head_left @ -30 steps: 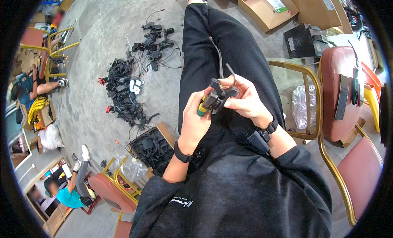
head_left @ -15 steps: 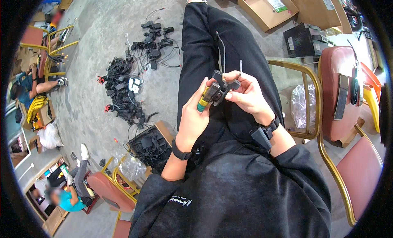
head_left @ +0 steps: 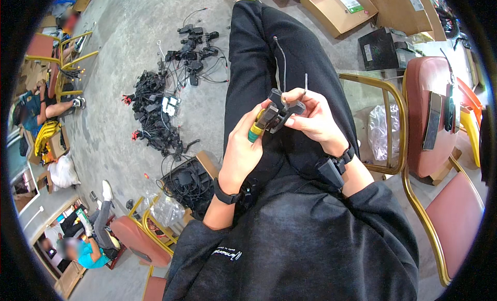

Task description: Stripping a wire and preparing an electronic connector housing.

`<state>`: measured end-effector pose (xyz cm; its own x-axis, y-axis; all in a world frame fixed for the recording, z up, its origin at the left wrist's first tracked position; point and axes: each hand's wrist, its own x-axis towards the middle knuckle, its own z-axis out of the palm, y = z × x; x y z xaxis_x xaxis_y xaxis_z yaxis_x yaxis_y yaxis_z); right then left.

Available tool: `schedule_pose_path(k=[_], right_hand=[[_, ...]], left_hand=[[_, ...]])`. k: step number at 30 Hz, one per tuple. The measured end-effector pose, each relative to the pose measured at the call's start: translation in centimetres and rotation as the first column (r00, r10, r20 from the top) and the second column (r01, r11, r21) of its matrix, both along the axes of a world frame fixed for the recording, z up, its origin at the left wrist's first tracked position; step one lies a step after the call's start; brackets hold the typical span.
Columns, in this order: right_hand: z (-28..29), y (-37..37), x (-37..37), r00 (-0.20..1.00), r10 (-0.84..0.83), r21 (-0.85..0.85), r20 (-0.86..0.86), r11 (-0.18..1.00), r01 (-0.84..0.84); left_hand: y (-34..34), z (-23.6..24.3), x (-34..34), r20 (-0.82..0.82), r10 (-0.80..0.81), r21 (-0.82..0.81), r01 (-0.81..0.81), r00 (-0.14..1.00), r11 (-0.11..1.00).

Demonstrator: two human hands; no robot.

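Note:
Above my lap, my left hand (head_left: 242,152) is closed around a short yellow-and-green cylindrical piece (head_left: 254,133) and the near side of a black plastic part (head_left: 281,112). My right hand (head_left: 318,118) pinches that part's right side between thumb and fingers. A thin grey cable (head_left: 282,60) rises from the part and lies along my trouser leg. A second short wire end (head_left: 306,81) sticks up by my right fingers. How the yellow-and-green piece joins the black part is hidden by my left fingers.
A heap of black cabled parts (head_left: 152,112) lies on the floor at left, beside a box of black cables (head_left: 186,179). Chairs (head_left: 437,125) flank me. An open cardboard box (head_left: 336,13) is far right. Another person (head_left: 88,252) sits at lower left.
Hands and black part stay almost in place. My left hand and wrist have shifted very slightly left; the grip of both hands looks the same.

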<state>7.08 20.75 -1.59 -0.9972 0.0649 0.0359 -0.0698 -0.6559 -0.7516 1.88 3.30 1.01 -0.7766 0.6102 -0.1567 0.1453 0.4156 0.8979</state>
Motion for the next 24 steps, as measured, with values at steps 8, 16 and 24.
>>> schedule_pose_path(k=[8, 16, 24], right_hand=[[-0.7, -0.6, -0.2, 0.994, -0.019, 0.027, 0.108, 1.000, 0.016], [-0.5, -0.6, -0.5, 0.990, -0.008, -0.023, 0.140, 1.000, 0.011], [-0.5, -1.3, -1.2, 0.985, -0.065, 0.268, 0.157, 0.963, 0.020]], left_hand=[[0.0, -2.8, -0.3, -0.002, 0.022, 0.094, -0.022, 1.000, 0.995], [0.8, -3.0, -0.6, -0.037, 0.074, 0.181, -0.066, 0.997, 0.981], [-0.4, -1.4, -0.7, 0.175, 0.257, 0.079, -0.274, 0.950, 0.959]])
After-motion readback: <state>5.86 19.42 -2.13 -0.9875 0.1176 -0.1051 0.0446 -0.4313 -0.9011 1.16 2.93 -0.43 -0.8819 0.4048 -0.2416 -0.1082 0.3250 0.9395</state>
